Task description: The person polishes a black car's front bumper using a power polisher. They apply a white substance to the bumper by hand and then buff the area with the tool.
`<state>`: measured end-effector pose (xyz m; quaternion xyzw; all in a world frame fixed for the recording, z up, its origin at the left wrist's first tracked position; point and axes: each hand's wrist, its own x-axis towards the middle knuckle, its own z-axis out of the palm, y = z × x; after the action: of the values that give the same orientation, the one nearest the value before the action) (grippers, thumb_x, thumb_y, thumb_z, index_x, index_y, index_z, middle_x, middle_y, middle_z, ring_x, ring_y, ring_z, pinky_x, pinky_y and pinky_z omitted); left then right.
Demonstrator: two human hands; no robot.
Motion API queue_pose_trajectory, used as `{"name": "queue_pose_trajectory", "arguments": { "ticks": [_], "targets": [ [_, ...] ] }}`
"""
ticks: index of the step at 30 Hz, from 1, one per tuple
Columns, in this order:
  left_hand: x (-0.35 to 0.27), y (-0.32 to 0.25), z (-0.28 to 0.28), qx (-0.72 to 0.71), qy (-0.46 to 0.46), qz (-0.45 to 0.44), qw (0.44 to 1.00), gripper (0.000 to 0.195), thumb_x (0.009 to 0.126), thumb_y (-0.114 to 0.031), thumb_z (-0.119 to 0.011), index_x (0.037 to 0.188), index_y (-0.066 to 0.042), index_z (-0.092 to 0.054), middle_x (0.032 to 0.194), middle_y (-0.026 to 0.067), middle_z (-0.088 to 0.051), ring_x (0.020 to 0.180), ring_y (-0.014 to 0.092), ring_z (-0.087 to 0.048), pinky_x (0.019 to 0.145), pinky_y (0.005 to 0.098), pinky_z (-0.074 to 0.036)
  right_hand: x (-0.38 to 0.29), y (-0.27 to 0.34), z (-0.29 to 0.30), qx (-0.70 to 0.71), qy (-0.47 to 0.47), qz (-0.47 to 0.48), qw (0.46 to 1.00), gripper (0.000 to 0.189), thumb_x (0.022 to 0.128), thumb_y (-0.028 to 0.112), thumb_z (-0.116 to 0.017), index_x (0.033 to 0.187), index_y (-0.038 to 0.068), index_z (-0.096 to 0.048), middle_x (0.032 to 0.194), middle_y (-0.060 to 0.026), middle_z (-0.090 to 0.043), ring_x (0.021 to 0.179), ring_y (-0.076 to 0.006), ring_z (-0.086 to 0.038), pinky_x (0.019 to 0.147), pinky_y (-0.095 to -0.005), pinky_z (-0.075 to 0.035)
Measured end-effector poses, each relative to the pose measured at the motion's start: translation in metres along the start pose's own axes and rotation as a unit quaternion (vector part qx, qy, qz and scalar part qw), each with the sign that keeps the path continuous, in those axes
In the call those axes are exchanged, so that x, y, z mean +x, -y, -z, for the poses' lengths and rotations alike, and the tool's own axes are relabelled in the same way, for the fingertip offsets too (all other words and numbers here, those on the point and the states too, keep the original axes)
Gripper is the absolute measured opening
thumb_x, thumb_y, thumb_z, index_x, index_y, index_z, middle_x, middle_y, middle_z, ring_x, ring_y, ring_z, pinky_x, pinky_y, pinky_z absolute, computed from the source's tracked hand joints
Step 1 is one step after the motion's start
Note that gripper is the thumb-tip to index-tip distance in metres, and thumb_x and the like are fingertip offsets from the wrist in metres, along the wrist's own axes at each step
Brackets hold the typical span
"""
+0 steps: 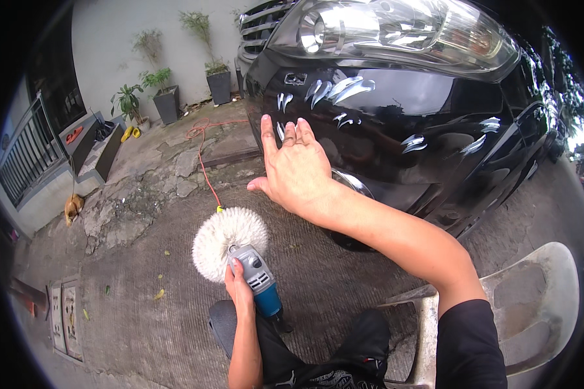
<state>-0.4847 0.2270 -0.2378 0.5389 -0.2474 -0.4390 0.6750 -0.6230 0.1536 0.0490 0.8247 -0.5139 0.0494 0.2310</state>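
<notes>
My left hand [240, 282] grips the head of a grey and teal power polisher [259, 277] fitted with a round white wool pad [229, 238], low over the ground by my legs. My right hand [294, 165] is stretched out with its fingers spread in front of the black car bumper [394, 112]; whether the fingertips touch it I cannot tell. Several streaks of white paste [353, 89] lie on the bumper, one of them partly behind the fingers. Above them is the car's headlight [394, 29].
A white plastic chair [559, 291] stands at the right. An orange cord [205, 170] runs over the cracked concrete beyond the pad. Potted plants [167, 103] line the wall, yellow clogs [130, 133] lie by the steps, and a brown animal [73, 208] lies at the left.
</notes>
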Motion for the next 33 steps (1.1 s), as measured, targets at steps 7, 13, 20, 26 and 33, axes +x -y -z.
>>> {"name": "queue_pose_trajectory", "arguments": {
  "ticks": [7, 13, 20, 26, 33],
  "targets": [
    [0.006, 0.006, -0.001, 0.054, -0.011, -0.018, 0.998, 0.048, 0.098, -0.044, -0.052, 0.108, 0.001, -0.063, 0.096, 0.0100, -0.066, 0.086, 0.016, -0.059, 0.081, 0.0311, -0.046, -0.026, -0.065, 0.008, -0.045, -0.280, -0.064, 0.957, 0.097, 0.082, 0.053, -0.064, 0.146, -0.007, -0.024, 0.132, -0.0354, -0.048, 0.131, -0.0447, -0.043, 0.116, -0.0510, -0.019],
    [0.011, 0.002, 0.005, 0.057, -0.016, -0.010, 0.998, 0.049, 0.097, -0.045, -0.053, 0.102, 0.002, -0.063, 0.093, 0.0103, -0.066, 0.083, 0.016, -0.057, 0.079, 0.0316, -0.045, -0.016, -0.032, 0.002, 0.027, -0.228, 0.058, 0.972, 0.093, 0.085, 0.058, -0.056, 0.152, 0.005, -0.019, 0.134, -0.0305, -0.050, 0.134, -0.0414, -0.041, 0.117, -0.0567, -0.009],
    [0.009, 0.005, -0.004, 0.054, -0.019, -0.023, 0.998, 0.049, 0.097, -0.045, -0.052, 0.106, 0.002, -0.062, 0.095, 0.0104, -0.066, 0.088, 0.016, -0.058, 0.084, 0.0314, -0.044, 0.039, 0.031, -0.041, -0.280, 0.069, 0.098, 0.952, 0.096, 0.088, 0.066, -0.041, 0.153, 0.004, -0.007, 0.116, -0.0335, -0.060, 0.131, -0.0470, -0.041, 0.115, -0.0601, 0.008],
    [0.013, 0.019, -0.004, 0.038, 0.015, -0.007, 0.999, 0.053, 0.098, -0.047, -0.051, 0.111, 0.003, -0.061, 0.098, 0.0103, -0.066, 0.086, 0.017, -0.060, 0.082, 0.0309, -0.047, -0.004, 0.007, -0.066, -0.306, 0.119, 0.083, 0.941, 0.083, 0.092, 0.057, -0.042, 0.153, 0.007, -0.015, 0.147, -0.0274, -0.038, 0.140, -0.0444, -0.028, 0.116, -0.0594, 0.005],
    [0.012, 0.001, 0.007, -0.008, 0.067, 0.022, 0.997, 0.051, 0.099, -0.046, -0.049, 0.111, 0.003, -0.059, 0.099, 0.0105, -0.064, 0.086, 0.016, -0.059, 0.081, 0.0301, -0.047, -0.137, -0.074, -0.021, 0.060, -0.265, -0.173, 0.947, 0.086, 0.082, 0.051, -0.063, 0.153, 0.022, -0.025, 0.157, -0.0191, -0.021, 0.146, -0.0340, -0.018, 0.115, -0.0598, -0.009]
  ]
}}
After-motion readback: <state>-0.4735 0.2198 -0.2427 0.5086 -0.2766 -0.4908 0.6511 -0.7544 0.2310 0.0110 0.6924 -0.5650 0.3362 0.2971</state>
